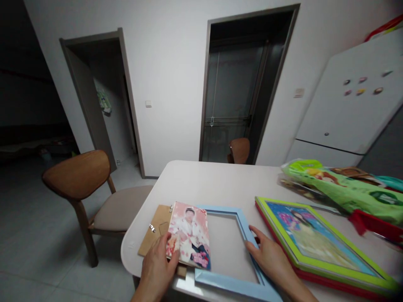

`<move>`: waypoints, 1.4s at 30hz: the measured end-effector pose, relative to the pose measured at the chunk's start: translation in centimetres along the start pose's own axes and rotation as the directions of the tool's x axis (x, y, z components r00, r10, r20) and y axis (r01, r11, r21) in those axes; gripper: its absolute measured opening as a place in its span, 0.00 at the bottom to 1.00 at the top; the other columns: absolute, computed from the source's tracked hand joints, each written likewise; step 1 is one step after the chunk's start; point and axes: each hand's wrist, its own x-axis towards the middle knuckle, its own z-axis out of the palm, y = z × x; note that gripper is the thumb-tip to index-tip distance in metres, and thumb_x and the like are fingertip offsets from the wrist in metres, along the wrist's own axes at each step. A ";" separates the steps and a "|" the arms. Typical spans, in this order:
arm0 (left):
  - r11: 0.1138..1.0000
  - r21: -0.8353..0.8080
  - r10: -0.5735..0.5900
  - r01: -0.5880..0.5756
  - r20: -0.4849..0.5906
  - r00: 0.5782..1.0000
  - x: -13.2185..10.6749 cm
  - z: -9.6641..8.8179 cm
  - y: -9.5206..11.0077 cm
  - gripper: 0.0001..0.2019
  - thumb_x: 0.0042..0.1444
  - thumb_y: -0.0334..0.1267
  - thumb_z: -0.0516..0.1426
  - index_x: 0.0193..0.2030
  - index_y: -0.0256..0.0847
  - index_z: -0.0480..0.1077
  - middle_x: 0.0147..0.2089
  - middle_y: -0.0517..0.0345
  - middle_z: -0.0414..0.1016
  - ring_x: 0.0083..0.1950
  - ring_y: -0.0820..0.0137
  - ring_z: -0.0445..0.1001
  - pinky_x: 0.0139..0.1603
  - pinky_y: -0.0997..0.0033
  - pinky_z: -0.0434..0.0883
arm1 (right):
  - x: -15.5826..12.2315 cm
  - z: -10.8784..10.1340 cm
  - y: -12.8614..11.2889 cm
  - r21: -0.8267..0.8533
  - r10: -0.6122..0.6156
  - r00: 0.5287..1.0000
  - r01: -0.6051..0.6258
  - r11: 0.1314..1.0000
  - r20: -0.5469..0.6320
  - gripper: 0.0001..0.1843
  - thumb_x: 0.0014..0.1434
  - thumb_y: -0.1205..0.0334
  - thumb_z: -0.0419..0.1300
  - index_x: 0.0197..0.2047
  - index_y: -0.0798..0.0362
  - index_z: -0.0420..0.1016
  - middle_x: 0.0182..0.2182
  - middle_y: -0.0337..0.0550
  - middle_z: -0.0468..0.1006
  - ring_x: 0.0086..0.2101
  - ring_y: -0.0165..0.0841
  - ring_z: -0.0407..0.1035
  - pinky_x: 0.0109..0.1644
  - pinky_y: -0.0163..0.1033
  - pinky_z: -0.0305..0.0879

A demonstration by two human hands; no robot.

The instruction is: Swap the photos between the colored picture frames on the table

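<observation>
An empty light-blue picture frame (242, 226) lies flat at the near edge of the white table (220, 180). My right hand (270, 258) rests on the frame's right side, fingers stretched out flat. My left hand (157, 268) pinches the lower left corner of a photo print (190, 235) showing a figure in pink and white clothing. The print lies over the frame's left side and over a brown backing board (155, 228) with small metal clips.
A green frame with a picture (317, 243) sits on a red frame to the right. Behind it lies a green plastic bag (346, 188). A wooden chair (85, 184) stands left of the table, another (239, 150) at the far side. A white fridge (352, 109) stands right.
</observation>
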 end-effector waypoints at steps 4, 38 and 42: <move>0.978 0.201 0.049 -0.054 0.033 0.998 -0.5 0.0 0.0 0.17 0.50 0.40 0.49 0.46 0.38 0.63 0.44 0.49 0.69 0.47 0.61 0.66 0.47 0.62 0.61 | -0.2 -0.1 0.0 -0.068 -0.048 0.999 0.048 0.997 0.009 0.27 0.50 0.60 0.46 0.52 0.65 0.60 0.37 0.55 0.74 0.37 0.40 0.68 0.42 0.41 0.61; 0.453 -0.891 -0.055 0.027 0.002 0.998 0.6 3.1 8.8 0.20 0.52 0.37 0.46 0.53 0.35 0.57 0.52 0.50 0.66 0.53 0.65 0.63 0.54 0.66 0.60 | -2.6 1.0 -8.7 0.894 0.055 0.942 -0.332 0.301 0.332 0.33 0.51 0.56 0.48 0.58 0.55 0.41 0.35 0.46 0.75 0.34 0.33 0.71 0.35 0.37 0.66; 0.459 -0.875 -0.111 0.156 0.118 0.987 0.3 4.2 7.7 0.28 0.45 0.35 0.51 0.54 0.28 0.52 0.53 0.42 0.62 0.53 0.62 0.62 0.53 0.66 0.60 | -1.4 0.1 -5.6 0.843 0.129 0.968 -0.249 0.477 0.213 0.33 0.50 0.61 0.45 0.59 0.58 0.42 0.29 0.45 0.76 0.27 0.33 0.71 0.27 0.35 0.65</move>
